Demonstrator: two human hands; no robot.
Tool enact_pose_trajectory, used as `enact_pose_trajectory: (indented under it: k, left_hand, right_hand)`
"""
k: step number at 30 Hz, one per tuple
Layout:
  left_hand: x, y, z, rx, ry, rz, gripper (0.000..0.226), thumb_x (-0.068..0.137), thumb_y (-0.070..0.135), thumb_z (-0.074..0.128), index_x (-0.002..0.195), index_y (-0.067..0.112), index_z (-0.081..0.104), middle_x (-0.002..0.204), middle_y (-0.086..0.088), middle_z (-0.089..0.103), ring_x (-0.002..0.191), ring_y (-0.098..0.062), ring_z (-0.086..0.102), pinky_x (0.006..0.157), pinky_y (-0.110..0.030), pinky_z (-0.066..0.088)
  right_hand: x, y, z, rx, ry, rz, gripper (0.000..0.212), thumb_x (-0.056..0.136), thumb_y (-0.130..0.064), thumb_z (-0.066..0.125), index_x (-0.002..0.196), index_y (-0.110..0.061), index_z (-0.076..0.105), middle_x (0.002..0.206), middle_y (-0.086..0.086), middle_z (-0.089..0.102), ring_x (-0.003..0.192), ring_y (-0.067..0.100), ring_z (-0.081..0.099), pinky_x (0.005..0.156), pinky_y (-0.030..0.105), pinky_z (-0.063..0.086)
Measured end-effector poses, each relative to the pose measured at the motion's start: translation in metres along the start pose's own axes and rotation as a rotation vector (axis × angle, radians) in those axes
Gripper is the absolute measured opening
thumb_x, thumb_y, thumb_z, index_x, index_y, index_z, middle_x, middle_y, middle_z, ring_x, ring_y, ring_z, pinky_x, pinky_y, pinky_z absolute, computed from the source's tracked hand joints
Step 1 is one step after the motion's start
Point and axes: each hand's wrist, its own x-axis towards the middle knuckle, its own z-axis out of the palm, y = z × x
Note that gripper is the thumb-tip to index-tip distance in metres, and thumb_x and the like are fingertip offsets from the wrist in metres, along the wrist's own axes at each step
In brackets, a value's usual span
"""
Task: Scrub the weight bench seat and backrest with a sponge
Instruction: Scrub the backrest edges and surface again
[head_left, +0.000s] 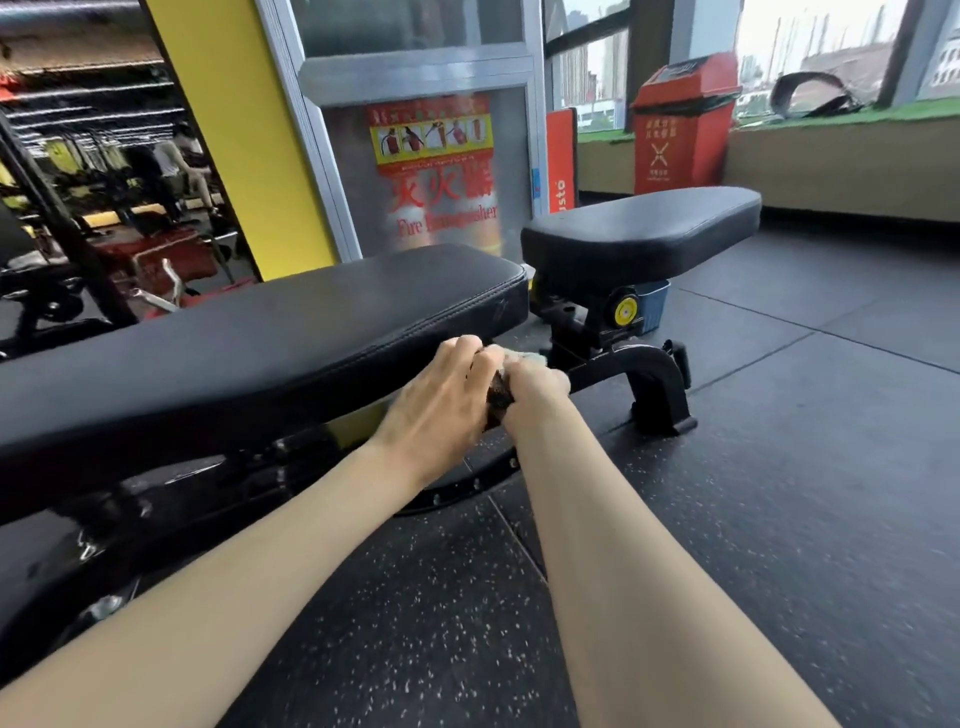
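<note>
**Centre of frame.** The sponge (500, 399) shows its dark scouring side between the two hands and a pale edge above the knuckles. It is held just beside the near long edge of the backrest (249, 338), close to that pad's right end. Whether it touches the pad cannot be told. The left hand (441, 400) curls its fingers over the sponge from the left. The right hand (537, 384) closes round it from the right. Both hands thus hold the sponge, and they touch each other. Two bare forearms run up from the bottom edge of the frame.

**Bench.** The backrest is a long black pad with a stitched seam, and it lies flat from the left edge to the centre. The seat (641, 228), a shorter black pad, stands right of centre, with a narrow gap between it and the backrest. Below them, the black steel frame (652, 371) carries a yellow knob (623, 312) and rests on the speckled rubber floor (779, 493). A blue basket (653, 306) shows behind the frame, under the seat.

**Surroundings.**
- **Upper centre:** a fire extinguisher poster (434, 166) on a grey panel, with a yellow pillar (234, 130) to its left.
- **Upper right:** a red bin (680, 130) in front of the windows.
- **Upper left:** blurred gym equipment (62, 291).
</note>
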Motion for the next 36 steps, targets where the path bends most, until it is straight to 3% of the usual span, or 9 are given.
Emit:
enact_pose_trajectory:
  k: [4, 7, 13, 19, 23, 25, 29, 32, 36]
  left_hand:
    - [0.007, -0.023, -0.008, 0.273, 0.066, 0.010, 0.038, 0.076, 0.005, 0.067, 0.112, -0.004, 0.058, 0.118, -0.025, 0.053, 0.120, -0.038, 0.045, 0.106, -0.047, 0.035]
    - [0.010, -0.032, -0.001, 0.392, 0.101, -0.080, 0.041, 0.089, 0.011, 0.057, 0.126, -0.006, 0.051, 0.126, -0.026, 0.052, 0.125, -0.040, 0.045, 0.108, -0.048, 0.033]
    - [0.010, -0.030, 0.017, 0.422, 0.224, -0.096, 0.036, 0.093, 0.009, 0.047, 0.125, -0.006, 0.054, 0.126, -0.023, 0.057, 0.119, -0.034, 0.054, 0.104, -0.044, 0.039]
    - [0.019, -0.024, 0.022, 0.305, 0.364, -0.179, 0.038, 0.090, 0.003, 0.034, 0.112, -0.003, 0.064, 0.113, -0.018, 0.066, 0.107, -0.031, 0.063, 0.100, -0.043, 0.042]
    - [0.019, -0.016, 0.020, 0.232, 0.382, -0.253, 0.037, 0.087, 0.004, 0.038, 0.112, -0.004, 0.064, 0.114, -0.019, 0.066, 0.110, -0.031, 0.062, 0.103, -0.044, 0.040]
    - [0.017, -0.016, 0.019, 0.251, 0.382, -0.240, 0.039, 0.088, 0.003, 0.035, 0.115, -0.005, 0.063, 0.116, -0.020, 0.064, 0.112, -0.032, 0.060, 0.105, -0.044, 0.038]
    - [0.018, -0.016, 0.019, 0.258, 0.373, -0.254, 0.041, 0.085, 0.000, 0.035, 0.115, -0.006, 0.063, 0.117, -0.021, 0.064, 0.114, -0.032, 0.060, 0.107, -0.044, 0.034]
    - [0.018, -0.015, 0.017, 0.220, 0.332, -0.271, 0.043, 0.083, 0.000, 0.034, 0.115, -0.006, 0.063, 0.117, -0.022, 0.064, 0.114, -0.032, 0.059, 0.108, -0.044, 0.032]
    - [0.019, -0.016, 0.009, 0.168, 0.275, -0.285, 0.050, 0.080, 0.003, 0.028, 0.117, -0.009, 0.060, 0.119, -0.025, 0.062, 0.116, -0.033, 0.058, 0.108, -0.045, 0.028]
  right_hand:
    - [-0.025, -0.020, -0.004, 0.019, 0.199, -0.357, 0.035, 0.086, -0.021, 0.069, 0.116, -0.009, 0.053, 0.101, 0.001, 0.054, 0.087, 0.016, 0.054, 0.066, 0.016, 0.040]
    - [-0.031, -0.016, 0.009, -0.078, 0.129, -0.475, 0.039, 0.078, -0.010, 0.075, 0.110, -0.010, 0.054, 0.100, 0.001, 0.060, 0.090, 0.016, 0.058, 0.074, 0.017, 0.045]
    - [-0.027, -0.003, 0.018, -0.356, 0.224, -0.873, 0.023, 0.080, 0.004, 0.064, 0.077, -0.014, 0.049, 0.068, -0.004, 0.051, 0.062, 0.012, 0.047, 0.057, 0.012, 0.033]
    - [-0.002, -0.036, 0.024, -0.229, 0.364, -0.741, 0.026, 0.072, 0.019, 0.043, 0.071, -0.005, 0.053, 0.069, 0.003, 0.051, 0.067, 0.020, 0.052, 0.054, 0.015, 0.036]
    - [-0.020, -0.003, 0.024, -0.388, 0.327, -0.997, 0.026, 0.075, 0.015, 0.055, 0.068, -0.009, 0.047, 0.071, 0.000, 0.049, 0.066, 0.019, 0.047, 0.061, 0.018, 0.032]
    - [-0.023, 0.000, 0.019, -0.424, 0.281, -1.004, 0.028, 0.074, 0.015, 0.052, 0.069, -0.011, 0.045, 0.076, 0.001, 0.050, 0.071, 0.019, 0.048, 0.063, 0.018, 0.032]
    - [-0.008, -0.043, 0.022, -0.281, 0.309, -0.682, 0.025, 0.075, 0.019, 0.044, 0.079, 0.000, 0.060, 0.084, 0.010, 0.060, 0.065, 0.013, 0.049, 0.049, 0.004, 0.037]
    - [-0.006, -0.052, 0.020, -0.215, 0.320, -0.538, 0.024, 0.079, 0.016, 0.046, 0.079, -0.002, 0.062, 0.088, 0.014, 0.065, 0.063, 0.015, 0.052, 0.042, 0.007, 0.035]
    - [-0.033, -0.020, 0.022, -0.461, 0.286, -0.812, 0.022, 0.074, 0.015, 0.048, 0.070, -0.006, 0.048, 0.077, 0.008, 0.054, 0.069, 0.019, 0.047, 0.058, 0.014, 0.032]
